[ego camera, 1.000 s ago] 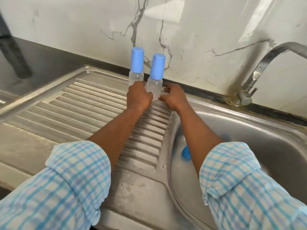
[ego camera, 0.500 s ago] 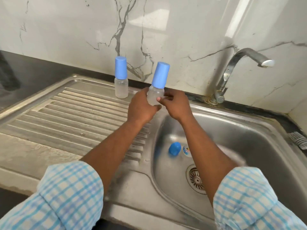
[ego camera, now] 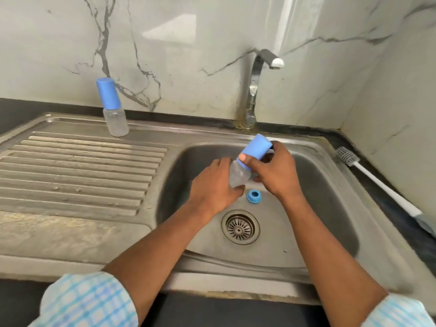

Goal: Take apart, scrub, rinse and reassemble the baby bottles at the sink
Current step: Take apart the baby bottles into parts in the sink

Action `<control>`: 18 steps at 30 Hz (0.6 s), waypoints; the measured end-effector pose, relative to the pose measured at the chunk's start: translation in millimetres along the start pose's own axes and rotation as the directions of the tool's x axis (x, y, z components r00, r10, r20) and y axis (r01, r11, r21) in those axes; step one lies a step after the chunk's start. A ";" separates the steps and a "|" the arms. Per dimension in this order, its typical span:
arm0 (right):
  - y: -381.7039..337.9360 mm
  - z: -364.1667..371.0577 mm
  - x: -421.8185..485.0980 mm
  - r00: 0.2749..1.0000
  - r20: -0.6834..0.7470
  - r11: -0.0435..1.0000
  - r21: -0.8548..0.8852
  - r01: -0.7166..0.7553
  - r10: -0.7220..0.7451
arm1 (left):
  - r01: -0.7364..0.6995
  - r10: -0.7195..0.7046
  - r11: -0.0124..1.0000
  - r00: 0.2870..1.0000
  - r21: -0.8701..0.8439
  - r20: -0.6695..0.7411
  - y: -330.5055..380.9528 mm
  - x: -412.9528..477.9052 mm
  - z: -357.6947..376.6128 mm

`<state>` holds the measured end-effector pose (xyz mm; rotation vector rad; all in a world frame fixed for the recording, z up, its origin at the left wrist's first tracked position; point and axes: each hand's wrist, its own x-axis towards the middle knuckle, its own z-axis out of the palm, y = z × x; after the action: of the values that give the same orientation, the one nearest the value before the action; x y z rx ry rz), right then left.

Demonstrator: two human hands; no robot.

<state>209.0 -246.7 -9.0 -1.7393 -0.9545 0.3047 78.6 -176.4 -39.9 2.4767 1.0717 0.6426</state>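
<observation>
— Where's the bottle (ego camera: 237, 177)?
— Over the sink (ego camera: 330, 208), tilted, its blue cap (ego camera: 256, 148) toward one o'clock. The left hand (ego camera: 212, 185) grips the clear body; the right hand (ego camera: 273, 173) wraps the cap.
— And the second bottle (ego camera: 113, 109)?
— Upright at ten o'clock, on the draining board's (ego camera: 70, 175) far edge. A blue ring (ego camera: 253, 196) lies at twelve o'clock of the drain (ego camera: 240, 227); a brush (ego camera: 377, 182) lies on the table (ego camera: 35, 106) at three o'clock.

You're at a home kitchen: steel sink (ego camera: 330, 175) with ribbed drainboard (ego camera: 77, 171) at left, faucet (ego camera: 256, 86) against marble-look wall (ego camera: 188, 43), dark desk (ego camera: 368, 147).
</observation>
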 end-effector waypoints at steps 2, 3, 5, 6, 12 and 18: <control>3.4 -2.6 6.4 1.000 0.010 1.000 0.009 -0.020 0.020 | -0.003 0.003 1.000 1.000 -0.002 0.022 1.9 2.1 3.4; 5.7 -2.2 10.5 0.999 0.026 0.999 0.018 -0.036 0.035 | -0.001 0.001 1.000 1.000 -0.001 0.028 0.3 3.6 4.3; 9.0 -1.6 16.4 0.994 0.071 0.996 0.029 -0.087 0.085 | -0.002 0.001 1.000 0.998 0.009 0.060 -5.2 5.7 3.2; 9.5 -2.6 17.9 0.989 0.104 0.993 0.026 -0.113 0.109 | -0.008 0.007 1.000 0.996 0.014 0.089 -8.2 6.5 1.7; 9.2 -24.3 17.5 0.935 0.338 0.987 0.074 -0.139 0.107 | -0.071 0.064 0.997 0.975 0.028 0.211 -24.3 10.3 -6.0; 44.8 -36.6 26.9 0.975 0.093 0.979 0.026 -0.204 0.201 | 0.089 -0.058 0.990 0.962 -0.105 0.267 -36.2 11.0 2.1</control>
<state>269.1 -256.8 -27.9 -1.8055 -0.8305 0.5329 65.3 -145.2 -56.7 2.3290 0.9890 0.3305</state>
